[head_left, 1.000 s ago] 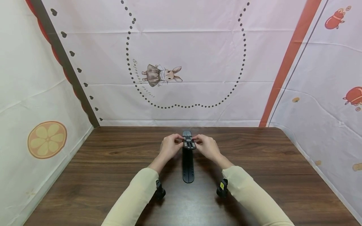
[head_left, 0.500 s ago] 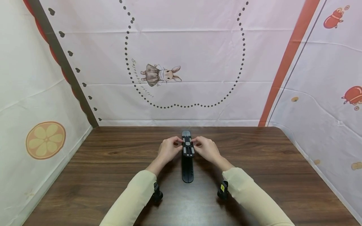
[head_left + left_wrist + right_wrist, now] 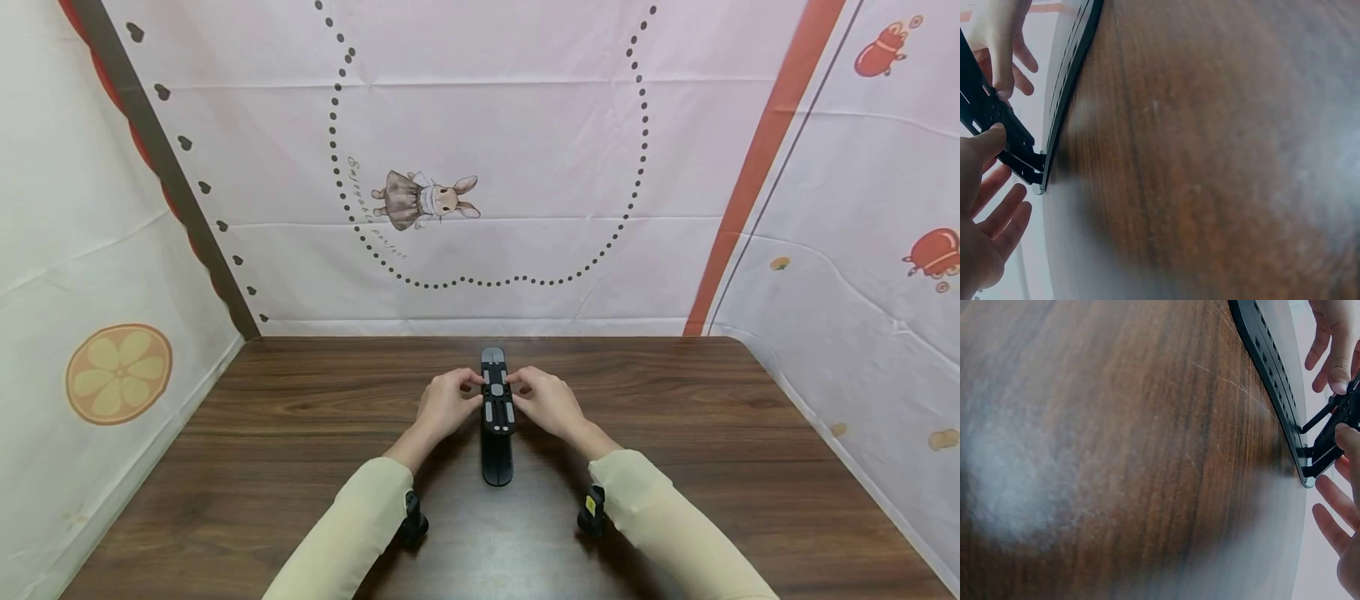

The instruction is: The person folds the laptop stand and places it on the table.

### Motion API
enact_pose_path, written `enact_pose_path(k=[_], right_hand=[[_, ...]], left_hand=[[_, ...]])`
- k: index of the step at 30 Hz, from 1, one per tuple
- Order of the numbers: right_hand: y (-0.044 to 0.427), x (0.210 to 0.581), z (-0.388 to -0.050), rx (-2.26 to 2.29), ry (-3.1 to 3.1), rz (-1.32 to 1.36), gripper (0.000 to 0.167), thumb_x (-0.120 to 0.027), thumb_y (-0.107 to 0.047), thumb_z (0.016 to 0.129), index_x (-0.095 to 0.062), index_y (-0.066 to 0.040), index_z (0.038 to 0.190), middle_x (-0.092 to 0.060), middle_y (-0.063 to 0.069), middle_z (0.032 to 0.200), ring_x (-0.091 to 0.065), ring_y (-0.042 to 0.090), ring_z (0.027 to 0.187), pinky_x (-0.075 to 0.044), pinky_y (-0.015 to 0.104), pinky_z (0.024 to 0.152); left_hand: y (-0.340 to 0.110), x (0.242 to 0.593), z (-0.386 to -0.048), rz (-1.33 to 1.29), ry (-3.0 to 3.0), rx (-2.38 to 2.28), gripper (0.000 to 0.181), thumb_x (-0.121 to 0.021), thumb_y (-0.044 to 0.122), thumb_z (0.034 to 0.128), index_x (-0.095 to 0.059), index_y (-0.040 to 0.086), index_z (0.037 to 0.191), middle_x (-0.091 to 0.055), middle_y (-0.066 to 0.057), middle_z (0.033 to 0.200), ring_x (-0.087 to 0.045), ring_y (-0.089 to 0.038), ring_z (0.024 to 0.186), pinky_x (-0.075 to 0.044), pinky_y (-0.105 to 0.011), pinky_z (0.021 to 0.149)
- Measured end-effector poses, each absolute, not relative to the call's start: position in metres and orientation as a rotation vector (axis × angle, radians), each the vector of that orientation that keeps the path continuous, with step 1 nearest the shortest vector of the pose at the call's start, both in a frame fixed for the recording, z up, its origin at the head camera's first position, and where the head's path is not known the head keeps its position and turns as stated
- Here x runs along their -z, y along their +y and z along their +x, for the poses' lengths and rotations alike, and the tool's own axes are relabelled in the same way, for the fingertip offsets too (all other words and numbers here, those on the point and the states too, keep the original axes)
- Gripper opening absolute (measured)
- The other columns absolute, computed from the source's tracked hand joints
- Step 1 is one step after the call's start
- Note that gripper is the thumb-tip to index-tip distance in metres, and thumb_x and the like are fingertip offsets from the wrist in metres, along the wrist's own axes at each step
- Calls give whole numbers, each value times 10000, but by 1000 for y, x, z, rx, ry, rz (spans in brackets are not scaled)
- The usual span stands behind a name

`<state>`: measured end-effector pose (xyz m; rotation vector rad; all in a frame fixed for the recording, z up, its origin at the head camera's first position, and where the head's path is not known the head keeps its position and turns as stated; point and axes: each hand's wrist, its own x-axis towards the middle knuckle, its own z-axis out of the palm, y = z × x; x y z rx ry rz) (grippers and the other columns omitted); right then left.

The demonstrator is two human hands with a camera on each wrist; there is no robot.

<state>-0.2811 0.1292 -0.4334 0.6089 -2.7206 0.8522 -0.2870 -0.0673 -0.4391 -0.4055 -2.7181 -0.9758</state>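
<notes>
A black folding stand point(image 3: 497, 408) with grey pads stands at the far middle of the table. Its long base point(image 3: 497, 467) lies flat, and the upper plate point(image 3: 997, 119) slants up from it, joined near the base's far end. My left hand point(image 3: 446, 404) pinches the plate's left edge between thumb and forefinger. From the other side, my right hand point(image 3: 550, 404) pinches its right edge in the same way. In the right wrist view, a thin strut point(image 3: 1319, 417) runs between base point(image 3: 1272, 384) and plate. The other fingers of both hands extend free.
The brown wooden table point(image 3: 300, 400) surrounds the stand. A printed white cloth point(image 3: 525, 167) hangs behind its far edge, with cloth at both sides too. Each wrist carries a small black camera point(image 3: 591, 512).
The stand's upper plate has swung down at its near end, towards me, and covers more of the base. Both hands have come slightly nearer with it, still pinching its edges.
</notes>
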Motion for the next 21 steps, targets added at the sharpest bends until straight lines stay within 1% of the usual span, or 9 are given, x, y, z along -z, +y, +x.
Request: enact_pose_path(k=[5, 9, 13, 21], right_hand=[[129, 434, -280, -845, -2739, 626, 230, -674, -167, 838, -634, -147, 1064, -638, -22, 1079, -647, 177, 893, -521, 344, 724], [130, 434, -280, -834, -2740, 644, 239, -682, -178, 833, -640, -142, 1066, -638, -17, 1075, -650, 179, 886, -522, 343, 717], [131, 434, -279, -818, -2736, 667, 241, -690, -189, 826, -641, -155, 1059, -637, -15, 1066, -649, 173, 874, -521, 333, 705], [132, 435, -278, -788, -2743, 716, 270, -699, -198, 816, -632, -158, 1074, -630, -20, 1075, -645, 159, 877, -523, 332, 705]], left_hand=[[-68, 442, -287, -426, -2714, 972, 187, -742, 229, 768, -675, 215, 941, -691, -6, 972, -650, -148, 858, -512, -343, 702], [-69, 443, -287, -454, -2711, 961, 195, -746, 216, 763, -673, 206, 943, -688, 4, 964, -647, -147, 857, -510, -336, 707], [-69, 443, -285, -464, -2741, 954, 208, -742, 210, 770, -672, 210, 966, -680, 23, 975, -641, -145, 875, -511, -333, 716], [-72, 444, -284, -495, -2793, 927, 237, -727, 241, 788, -669, 218, 1017, -679, 14, 1013, -639, -157, 913, -515, -349, 739]])
